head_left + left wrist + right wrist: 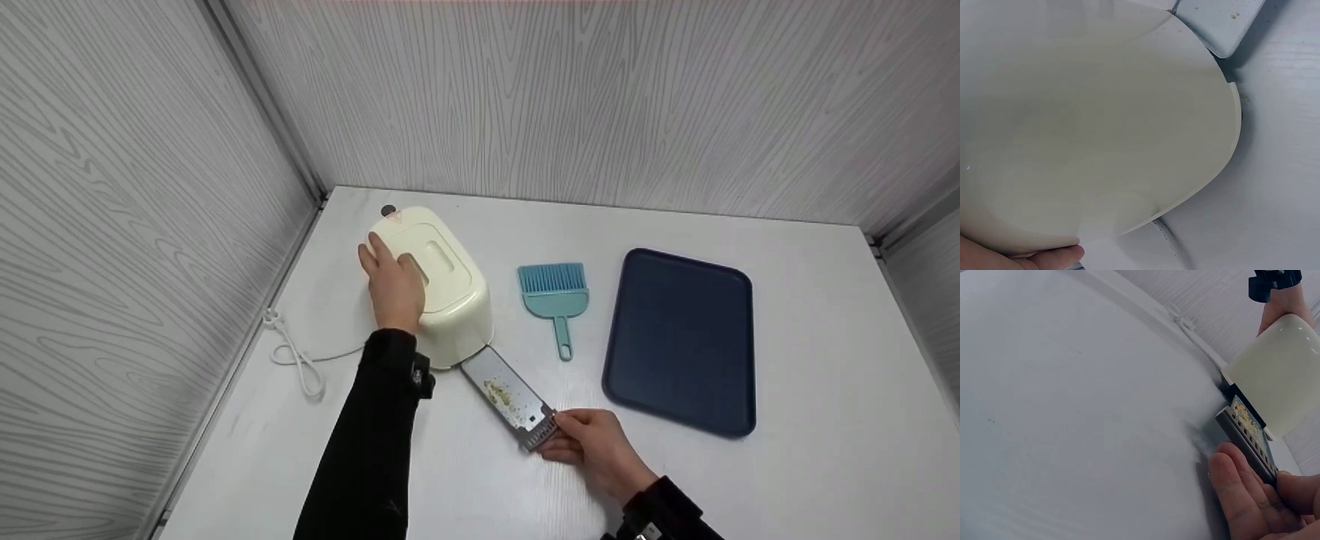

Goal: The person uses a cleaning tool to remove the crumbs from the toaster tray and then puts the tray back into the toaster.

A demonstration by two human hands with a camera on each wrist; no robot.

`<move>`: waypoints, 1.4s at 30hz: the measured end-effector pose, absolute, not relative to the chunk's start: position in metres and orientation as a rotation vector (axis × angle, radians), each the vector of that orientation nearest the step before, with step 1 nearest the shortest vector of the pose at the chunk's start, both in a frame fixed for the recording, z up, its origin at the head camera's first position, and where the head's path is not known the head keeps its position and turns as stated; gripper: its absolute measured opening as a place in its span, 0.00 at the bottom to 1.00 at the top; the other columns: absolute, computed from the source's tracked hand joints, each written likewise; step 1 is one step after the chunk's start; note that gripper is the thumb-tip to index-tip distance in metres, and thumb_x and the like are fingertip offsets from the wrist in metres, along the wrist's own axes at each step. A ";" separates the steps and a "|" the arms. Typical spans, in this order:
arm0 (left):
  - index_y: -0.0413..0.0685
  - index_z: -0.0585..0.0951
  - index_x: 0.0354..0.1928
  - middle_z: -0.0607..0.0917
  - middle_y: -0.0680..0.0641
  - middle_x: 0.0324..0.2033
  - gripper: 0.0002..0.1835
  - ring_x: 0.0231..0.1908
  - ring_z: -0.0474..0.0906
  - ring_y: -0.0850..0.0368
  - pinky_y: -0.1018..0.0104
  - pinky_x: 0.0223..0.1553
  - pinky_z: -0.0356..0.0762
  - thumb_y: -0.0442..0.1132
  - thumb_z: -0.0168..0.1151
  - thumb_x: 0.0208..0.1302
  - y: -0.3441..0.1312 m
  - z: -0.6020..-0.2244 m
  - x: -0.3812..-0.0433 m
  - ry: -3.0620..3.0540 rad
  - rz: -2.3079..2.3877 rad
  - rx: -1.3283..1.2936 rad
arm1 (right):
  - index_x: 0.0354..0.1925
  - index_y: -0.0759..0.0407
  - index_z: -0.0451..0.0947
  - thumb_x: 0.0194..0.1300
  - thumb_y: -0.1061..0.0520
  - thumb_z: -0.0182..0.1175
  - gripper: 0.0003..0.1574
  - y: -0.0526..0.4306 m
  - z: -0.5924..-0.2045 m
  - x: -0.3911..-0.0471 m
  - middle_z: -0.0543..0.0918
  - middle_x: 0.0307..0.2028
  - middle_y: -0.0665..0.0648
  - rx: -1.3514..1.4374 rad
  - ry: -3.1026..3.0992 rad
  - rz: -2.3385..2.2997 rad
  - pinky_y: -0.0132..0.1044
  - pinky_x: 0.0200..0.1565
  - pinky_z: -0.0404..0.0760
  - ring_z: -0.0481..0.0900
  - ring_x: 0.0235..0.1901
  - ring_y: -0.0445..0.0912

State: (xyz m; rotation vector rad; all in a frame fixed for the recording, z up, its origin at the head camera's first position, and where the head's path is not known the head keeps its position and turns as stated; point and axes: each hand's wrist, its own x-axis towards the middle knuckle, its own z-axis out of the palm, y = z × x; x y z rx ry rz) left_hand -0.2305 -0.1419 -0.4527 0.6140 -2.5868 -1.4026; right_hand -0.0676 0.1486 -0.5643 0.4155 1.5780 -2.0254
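A cream appliance [446,289] with a lidded top stands at the back left of the white table [810,315]. My left hand [394,285] rests flat on its top, fingers straight. Its rounded side [1100,124] fills the left wrist view, with part of my left hand [1044,260] at the bottom edge. A flat metal crumb tray [506,394] strewn with yellowish crumbs sticks out from the appliance base towards me. My right hand [561,435] pinches its grey ribbed end. The right wrist view shows the crumb tray [1247,433] and my right hand's fingers [1241,495] under it.
A small teal brush [555,292] lies right of the appliance, handle towards me. A dark blue tray [679,341] lies further right. The appliance's white cord [300,360] loops along the left wall. Grey panelled walls enclose the table on three sides.
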 end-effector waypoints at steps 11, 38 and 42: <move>0.51 0.37 0.84 0.35 0.41 0.82 0.36 0.66 0.70 0.38 0.46 0.64 0.70 0.45 0.36 0.82 -0.142 -0.453 -0.229 -2.577 -1.430 0.633 | 0.61 0.84 0.69 0.79 0.63 0.54 0.24 0.162 -0.560 -0.068 0.89 0.37 0.70 0.437 1.567 -2.064 0.47 0.44 0.89 0.91 0.35 0.52; 0.46 0.42 0.83 0.34 0.41 0.82 0.37 0.81 0.35 0.41 0.52 0.80 0.42 0.46 0.40 0.79 -0.142 -0.452 -0.224 -2.486 -1.518 0.557 | 0.64 0.80 0.69 0.79 0.64 0.53 0.23 0.192 -0.548 -0.081 0.87 0.44 0.70 0.573 1.682 -2.107 0.44 0.47 0.88 0.90 0.38 0.53; 0.47 0.47 0.83 0.35 0.43 0.83 0.37 0.80 0.28 0.35 0.45 0.80 0.37 0.45 0.44 0.78 -0.136 -0.445 -0.218 -2.535 -1.387 0.444 | 0.64 0.80 0.70 0.79 0.64 0.52 0.23 0.197 -0.546 -0.083 0.87 0.45 0.71 0.585 1.689 -2.122 0.43 0.47 0.88 0.91 0.39 0.53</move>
